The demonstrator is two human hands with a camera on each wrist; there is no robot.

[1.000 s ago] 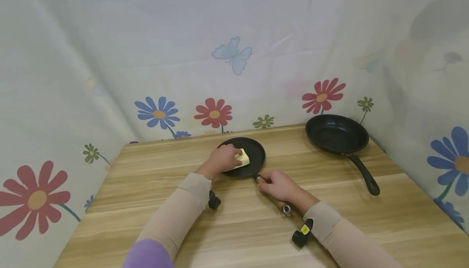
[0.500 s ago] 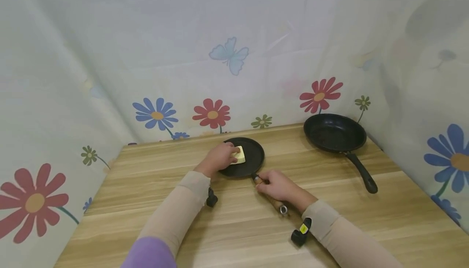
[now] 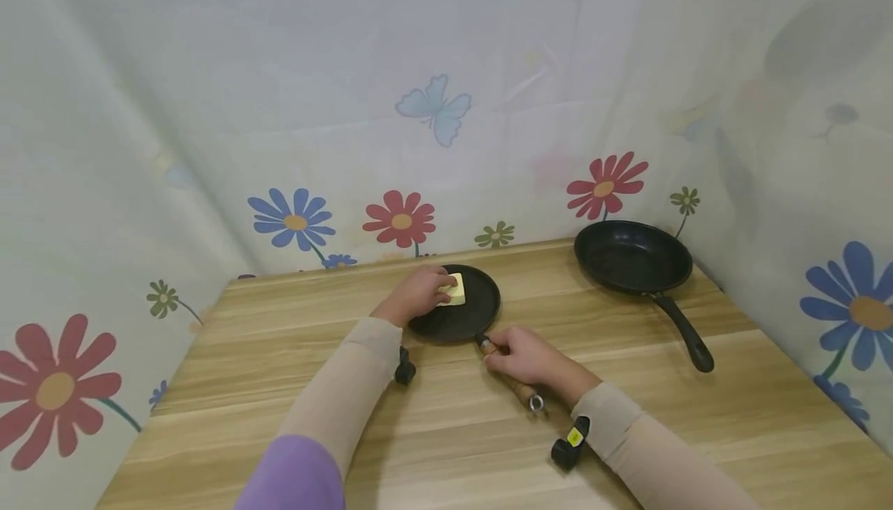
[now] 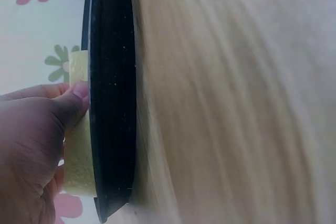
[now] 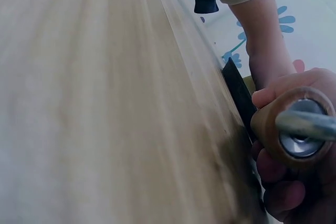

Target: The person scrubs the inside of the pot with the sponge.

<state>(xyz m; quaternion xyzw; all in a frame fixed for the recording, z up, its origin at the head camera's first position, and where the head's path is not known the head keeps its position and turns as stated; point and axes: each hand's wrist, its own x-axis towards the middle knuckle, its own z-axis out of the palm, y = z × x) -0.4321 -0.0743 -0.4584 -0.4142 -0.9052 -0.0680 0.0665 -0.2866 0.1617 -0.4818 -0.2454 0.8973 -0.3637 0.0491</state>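
Well, a pale yellow sponge (image 4: pixel 80 153).

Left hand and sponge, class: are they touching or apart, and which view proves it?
Touching. The left wrist view shows it: the left hand grips the sponge, its thumb lying against it with no gap.
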